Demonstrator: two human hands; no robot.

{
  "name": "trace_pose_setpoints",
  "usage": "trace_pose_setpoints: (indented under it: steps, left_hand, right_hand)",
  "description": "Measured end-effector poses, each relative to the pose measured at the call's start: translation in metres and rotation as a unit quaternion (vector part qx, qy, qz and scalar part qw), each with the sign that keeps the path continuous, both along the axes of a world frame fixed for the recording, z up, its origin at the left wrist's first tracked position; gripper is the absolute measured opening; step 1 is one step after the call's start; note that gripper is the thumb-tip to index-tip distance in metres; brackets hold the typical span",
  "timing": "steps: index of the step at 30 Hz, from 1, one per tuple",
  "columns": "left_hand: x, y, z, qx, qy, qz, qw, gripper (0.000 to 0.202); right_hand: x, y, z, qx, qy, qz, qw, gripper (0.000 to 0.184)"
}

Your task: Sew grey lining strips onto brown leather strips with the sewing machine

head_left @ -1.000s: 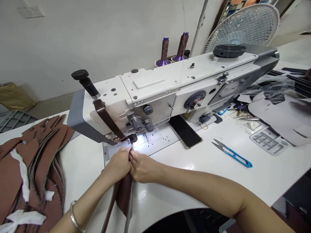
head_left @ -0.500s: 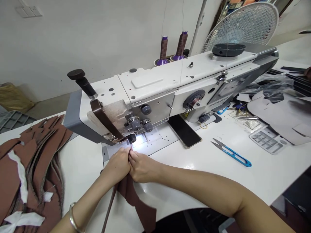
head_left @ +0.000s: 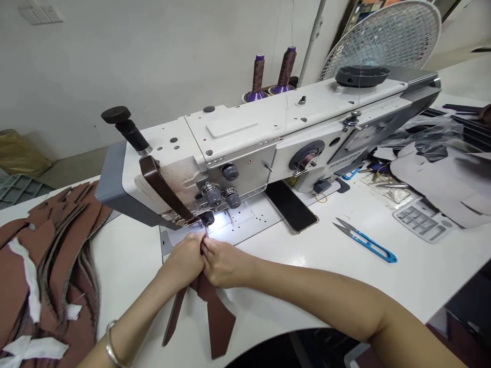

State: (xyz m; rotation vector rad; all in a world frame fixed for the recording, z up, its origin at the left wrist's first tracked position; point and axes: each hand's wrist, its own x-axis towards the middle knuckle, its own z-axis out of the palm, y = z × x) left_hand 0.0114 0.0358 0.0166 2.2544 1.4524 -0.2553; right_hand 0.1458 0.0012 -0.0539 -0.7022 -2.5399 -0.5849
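My left hand [head_left: 186, 260] and my right hand [head_left: 226, 263] press together just in front of the lit needle area of a white sewing machine [head_left: 245, 128]. Between them they pinch a reddish-brown fabric piece [head_left: 220, 327], whose upper edge runs up to the presser foot [head_left: 202, 223]. Its lower part hangs in two tails toward the table's front edge, one narrow on the left and one wider on the right. The fingertips are partly hidden against the cloth, and whether the needle is in it cannot be seen.
Stacked brown cut pieces [head_left: 57, 255] with white strips lie at left. A black phone [head_left: 293, 207] rests by the machine bed, with blue thread snips [head_left: 364, 240] farther right. Grey sheets [head_left: 433, 179] lie at far right. Two brown thread spools [head_left: 286, 71] and a fan [head_left: 383, 38] stand behind.
The fabric's hanging tails have drawn up toward the machine, and their lower ends now show on the tabletop. Both hands stay at nearly the same spot, still gripping.
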Motion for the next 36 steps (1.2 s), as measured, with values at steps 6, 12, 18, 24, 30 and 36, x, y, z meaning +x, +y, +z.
trace_pose_setpoints:
  steps: [6,12,18,24,30,36]
  left_hand:
    - [0.0,0.001,-0.002,-0.001,-0.012,0.003,1.0,0.039]
    - [0.003,0.001,0.001,-0.003,0.0,0.006,1.0,0.041]
    - [0.003,0.002,0.0,0.003,0.03,0.006,1.0,0.047]
    - [0.004,0.004,-0.003,0.028,0.032,0.007,0.999,0.046]
    - [0.005,-0.001,-0.007,0.07,0.031,0.013,0.997,0.04]
    - [0.007,0.004,-0.009,0.097,0.031,0.005,0.995,0.034]
  right_hand:
    - [0.001,0.001,0.003,0.007,0.004,-0.003,1.0,0.024]
    - [0.0,0.001,0.0,0.01,0.01,-0.006,1.0,0.024]
    - [0.0,0.001,0.0,0.011,0.009,-0.015,1.0,0.025]
    - [0.0,0.002,-0.001,0.024,0.006,-0.035,0.999,0.023]
    - [0.0,-0.004,0.003,0.053,0.006,-0.026,0.998,0.021]
    - [-0.001,-0.001,0.004,0.062,0.022,-0.049,0.997,0.024]
